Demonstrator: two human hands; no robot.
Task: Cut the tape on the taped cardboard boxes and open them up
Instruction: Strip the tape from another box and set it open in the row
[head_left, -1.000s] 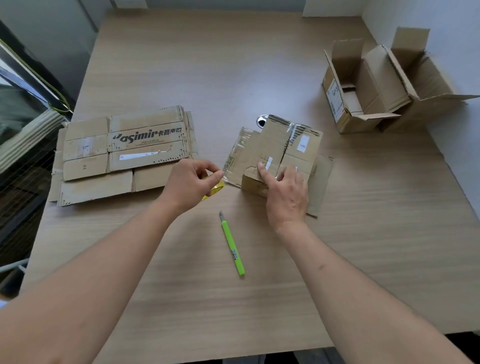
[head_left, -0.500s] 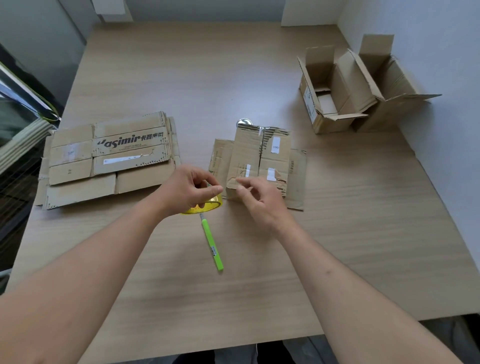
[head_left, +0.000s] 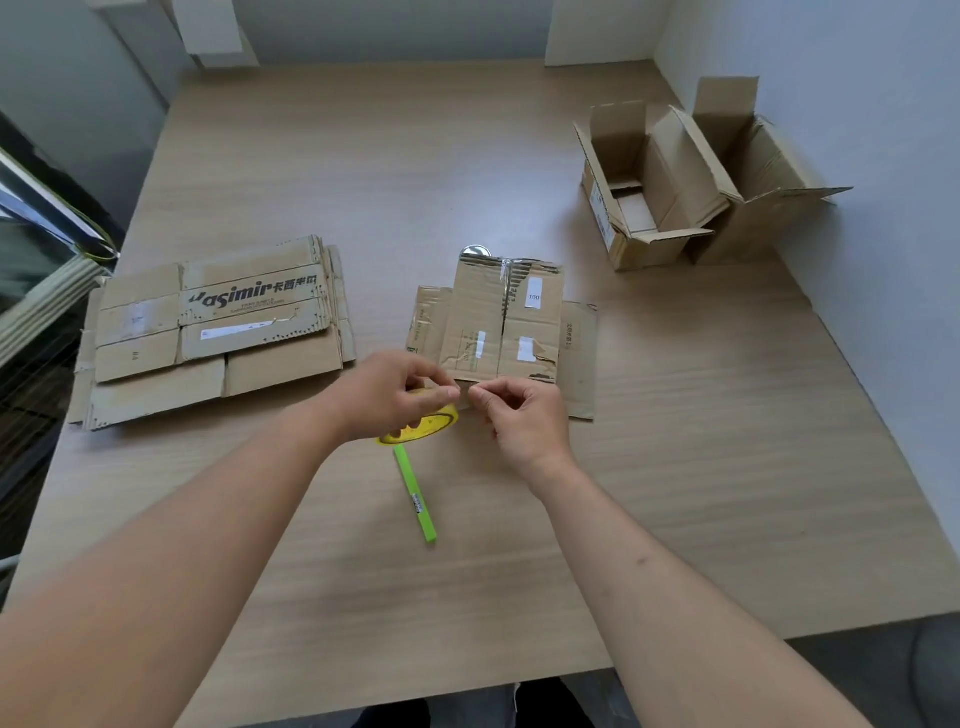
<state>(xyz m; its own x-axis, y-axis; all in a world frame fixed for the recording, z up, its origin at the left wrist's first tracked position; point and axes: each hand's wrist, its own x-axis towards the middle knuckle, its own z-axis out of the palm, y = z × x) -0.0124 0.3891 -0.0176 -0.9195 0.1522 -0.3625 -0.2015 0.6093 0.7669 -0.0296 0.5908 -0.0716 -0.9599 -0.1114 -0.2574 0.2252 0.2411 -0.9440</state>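
Worktop (head_left: 675, 415), my count: two open boxes (head_left: 675, 187), two flattened stacks (head_left: 218, 327), one green cutter (head_left: 415, 493). Left hand (head_left: 384, 395) grips one yellow tape roll (head_left: 431, 423); right hand (head_left: 524, 415) fingers pinched at its edge.

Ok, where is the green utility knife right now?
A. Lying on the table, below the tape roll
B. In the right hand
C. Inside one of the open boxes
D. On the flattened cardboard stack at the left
A: the green utility knife lies untouched on the table, just below the yellow tape roll that the left hand grips; the right hand pinches at the roll's edge.
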